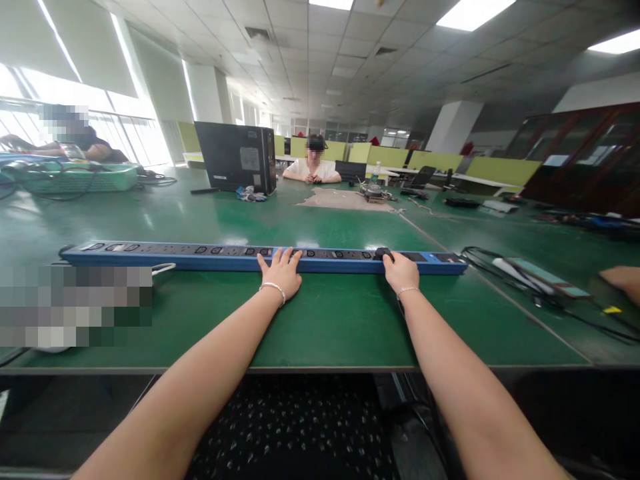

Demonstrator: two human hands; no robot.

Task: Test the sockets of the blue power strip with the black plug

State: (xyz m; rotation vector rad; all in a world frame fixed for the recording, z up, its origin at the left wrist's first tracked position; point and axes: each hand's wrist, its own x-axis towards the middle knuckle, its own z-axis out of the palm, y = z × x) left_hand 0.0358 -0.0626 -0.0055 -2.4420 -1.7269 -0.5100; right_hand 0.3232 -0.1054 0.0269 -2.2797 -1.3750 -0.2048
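Observation:
A long blue power strip [340, 265] with black sockets lies across the green table. My left hand [281, 275] rests on its middle with the fingers spread, holding nothing. Near the strip's right part, my right hand [401, 272] is closed on a black plug [383, 254], which sits at a socket on the top face. Whether the plug is fully seated is hidden. A dark cord runs down beneath my right wrist.
Black cables and a flat greenish object [550, 277] lie to the right, near another person's hand [623, 281]. Behind the strip stand a black computer case [233, 157] and a green basket [85, 179]. Two people sit beyond. The table's front edge [330, 369] is near me.

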